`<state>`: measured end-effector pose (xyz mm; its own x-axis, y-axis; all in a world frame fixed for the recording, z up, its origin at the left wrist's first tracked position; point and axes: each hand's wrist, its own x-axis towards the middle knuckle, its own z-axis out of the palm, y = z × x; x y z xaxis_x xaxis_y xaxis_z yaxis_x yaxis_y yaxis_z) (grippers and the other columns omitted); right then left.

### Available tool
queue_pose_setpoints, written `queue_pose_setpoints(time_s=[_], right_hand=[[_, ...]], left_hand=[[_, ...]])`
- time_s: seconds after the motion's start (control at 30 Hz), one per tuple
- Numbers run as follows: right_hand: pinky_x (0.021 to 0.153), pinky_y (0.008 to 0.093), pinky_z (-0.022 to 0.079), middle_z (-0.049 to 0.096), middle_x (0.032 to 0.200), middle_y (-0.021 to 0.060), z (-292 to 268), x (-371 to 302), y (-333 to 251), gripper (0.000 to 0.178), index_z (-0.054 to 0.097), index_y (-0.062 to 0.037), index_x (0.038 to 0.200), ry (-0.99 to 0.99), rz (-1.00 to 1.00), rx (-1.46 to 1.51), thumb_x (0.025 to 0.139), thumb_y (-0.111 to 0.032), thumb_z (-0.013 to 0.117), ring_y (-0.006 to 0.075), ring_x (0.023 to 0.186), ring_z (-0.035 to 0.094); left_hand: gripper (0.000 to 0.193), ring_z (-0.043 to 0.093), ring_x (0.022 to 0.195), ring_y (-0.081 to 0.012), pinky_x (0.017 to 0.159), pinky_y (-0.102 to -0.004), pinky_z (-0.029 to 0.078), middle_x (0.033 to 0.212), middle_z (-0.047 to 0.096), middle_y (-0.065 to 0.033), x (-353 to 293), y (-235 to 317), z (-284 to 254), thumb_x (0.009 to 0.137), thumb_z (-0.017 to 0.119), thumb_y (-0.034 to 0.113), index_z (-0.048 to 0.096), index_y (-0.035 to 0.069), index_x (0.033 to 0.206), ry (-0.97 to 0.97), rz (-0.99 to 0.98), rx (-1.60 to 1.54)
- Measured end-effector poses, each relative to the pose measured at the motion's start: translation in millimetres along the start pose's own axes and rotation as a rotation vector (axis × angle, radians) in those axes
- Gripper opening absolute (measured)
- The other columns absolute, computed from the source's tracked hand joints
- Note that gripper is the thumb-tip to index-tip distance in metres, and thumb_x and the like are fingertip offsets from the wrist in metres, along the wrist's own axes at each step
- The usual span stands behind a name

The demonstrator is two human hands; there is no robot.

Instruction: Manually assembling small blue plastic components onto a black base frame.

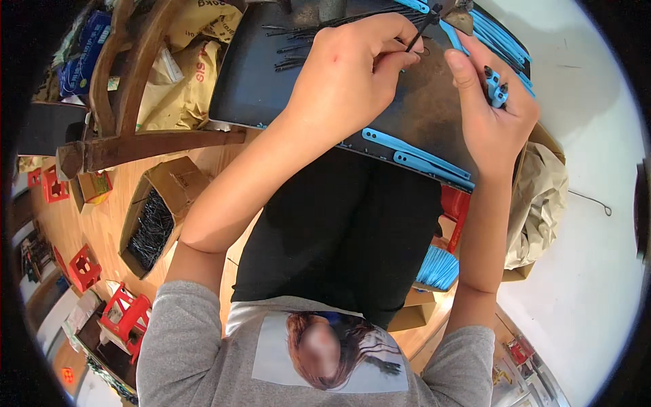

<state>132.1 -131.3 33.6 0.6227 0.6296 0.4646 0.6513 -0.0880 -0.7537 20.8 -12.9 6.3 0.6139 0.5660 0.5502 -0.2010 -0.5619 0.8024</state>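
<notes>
My left hand [352, 74] is closed, its thumb and forefinger pinching a thin black strip [422, 32]. My right hand [502, 112] curls around slim blue plastic strips; the ends of a few blue strips [497, 91] stick out by the palm, with dark bits at their tips. Another blue strip [453, 36] runs from near the right thumb to a metal tool tip [459, 20] at the top edge. Both hands are over a dark work surface [251, 88]. Along its front edge lie flat blue strips [413, 154] with small holes.
Black strips [291, 51] lie at the far left of the surface, and more blue strips [502, 41] at far right. A wooden frame [156, 142] stands left, above a cardboard box [169, 197] of black strips. Brown paper [539, 203] bulges from a box at right.
</notes>
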Motion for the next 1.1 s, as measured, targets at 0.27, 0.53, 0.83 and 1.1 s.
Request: queue_pose_setpoints(time_s=[0.27,0.53,0.83,1.1], right_hand=[[0.063,0.0192,0.041,0.063,0.075,-0.0002,0.6,7.2,-1.6,0.02,0.068,0.0006,0.096,0.018,-0.206,-0.166,0.078,-0.008,0.07,0.0058,0.068,0.052],[0.067,0.0206,0.045,0.067,0.081,0.0044,-1.6,8.4,-6.7,0.023,0.068,-0.0006,0.096,-0.101,-0.235,-0.105,0.074,-0.001,0.064,0.0071,0.07,0.057],[0.061,0.0148,0.039,0.063,0.076,-0.0031,2.7,4.5,-4.5,0.021,0.068,0.0004,0.095,0.048,0.043,-0.144,0.079,-0.013,0.071,0.0011,0.067,0.049],[0.067,0.0187,0.042,0.064,0.076,0.0008,1.5,17.1,-7.1,0.023,0.068,0.0023,0.095,-0.025,-0.232,-0.094,0.076,-0.011,0.073,0.0052,0.071,0.051]], left_hand=[[0.009,0.063,0.062,-0.027,0.053,-0.0283,0.048,0.068,0.062,-0.0142,1.1,-1.8,-0.4,0.076,0.063,0.0,0.061,0.002,0.085,0.019,0.039,0.022],[0.011,0.064,0.074,-0.0141,0.064,-0.0229,0.05,0.078,0.066,-0.0098,0.5,-7.0,0.6,0.079,0.062,-0.002,0.061,-0.002,0.09,-0.03,-0.068,-0.008],[0.011,0.065,0.063,-0.0246,0.055,-0.0277,0.05,0.071,0.064,-0.0138,3.2,-10.7,3.9,0.074,0.065,0.001,0.063,0.001,0.085,0.041,-0.086,-0.086],[0.01,0.065,0.08,-0.0103,0.069,-0.0221,0.052,0.085,0.068,-0.0102,2.8,-8.3,4.7,0.081,0.061,-0.004,0.06,-0.006,0.09,-0.037,-0.111,-0.028]])
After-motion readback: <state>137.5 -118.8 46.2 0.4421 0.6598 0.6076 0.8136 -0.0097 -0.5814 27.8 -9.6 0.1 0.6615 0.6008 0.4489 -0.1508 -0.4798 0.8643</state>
